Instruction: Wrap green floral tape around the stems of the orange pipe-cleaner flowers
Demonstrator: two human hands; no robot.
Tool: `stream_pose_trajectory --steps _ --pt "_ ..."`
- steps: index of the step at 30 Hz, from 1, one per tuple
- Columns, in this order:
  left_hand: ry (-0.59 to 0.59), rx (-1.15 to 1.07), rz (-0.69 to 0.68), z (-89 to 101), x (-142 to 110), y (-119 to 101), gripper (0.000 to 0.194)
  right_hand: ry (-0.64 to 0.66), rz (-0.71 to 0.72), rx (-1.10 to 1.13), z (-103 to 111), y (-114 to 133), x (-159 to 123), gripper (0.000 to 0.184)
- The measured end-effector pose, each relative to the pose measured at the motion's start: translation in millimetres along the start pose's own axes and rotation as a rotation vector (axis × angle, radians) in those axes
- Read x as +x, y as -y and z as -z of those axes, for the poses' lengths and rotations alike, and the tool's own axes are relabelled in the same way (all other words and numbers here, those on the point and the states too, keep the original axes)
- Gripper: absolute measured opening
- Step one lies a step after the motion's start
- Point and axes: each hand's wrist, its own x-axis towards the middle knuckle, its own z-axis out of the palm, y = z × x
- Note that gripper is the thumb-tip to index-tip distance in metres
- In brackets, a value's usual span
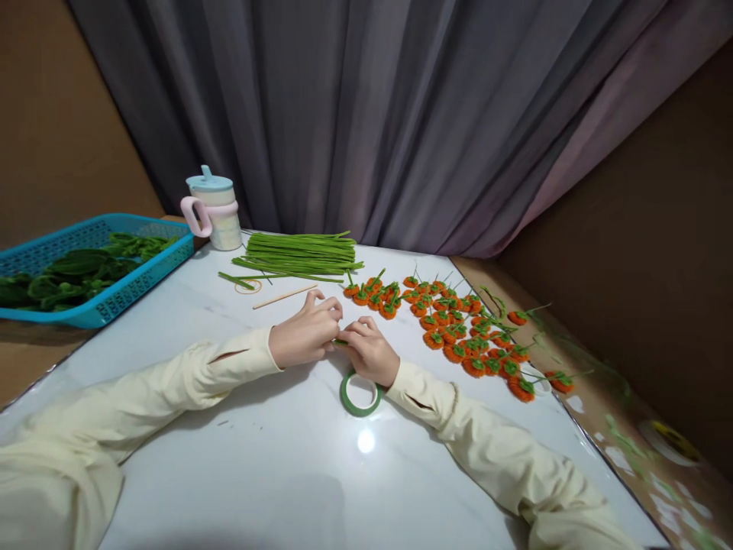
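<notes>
My left hand (305, 333) and my right hand (372, 355) meet above the white table, fingertips almost touching. A short bit of green stem (341, 342), apparently pipe cleaner, shows between them. Both hands are closed in a pinch on it, and the fingers cover most of it. Just below my right hand lies a roll of green tape (346, 396). Beyond my left hand are a thin wooden stick (285, 297) and a bundle of green pipe cleaners (301, 254). Small orange pumpkins with green tops (440, 318) are spread out to the right of my hands.
A blue basket (143, 269) holding green leafy pieces (85, 267) stands at the left. Behind it is a lidded cup (224, 228) with a pink handle. A rubber band (248, 288) lies near the stick. Scraps (618, 458) litter the brown surface at right, below a grey curtain (298, 114).
</notes>
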Motion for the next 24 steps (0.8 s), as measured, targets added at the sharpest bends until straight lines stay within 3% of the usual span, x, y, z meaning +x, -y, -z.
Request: stream_pose_trajectory --steps 9,15,20,24 --pt "-0.015 -0.013 -0.06 -0.1 -0.9 2.9 0.021 0.028 0.096 -0.137 0.9 1.1 1.2 0.019" --pt "-0.044 0.177 -0.234 -4.2 0.3 5.9 0.016 0.025 0.127 -0.124 0.3 0.6 -0.5 0.021" --pt "-0.096 0.256 -0.157 -2.6 0.0 9.4 0.012 -0.049 -0.02 0.022 -1.6 0.4 -2.1 0.019" --pt "-0.136 0.241 -0.159 0.9 1.0 7.8 0.006 -0.074 -0.215 0.188 0.2 1.6 -1.7 0.017"
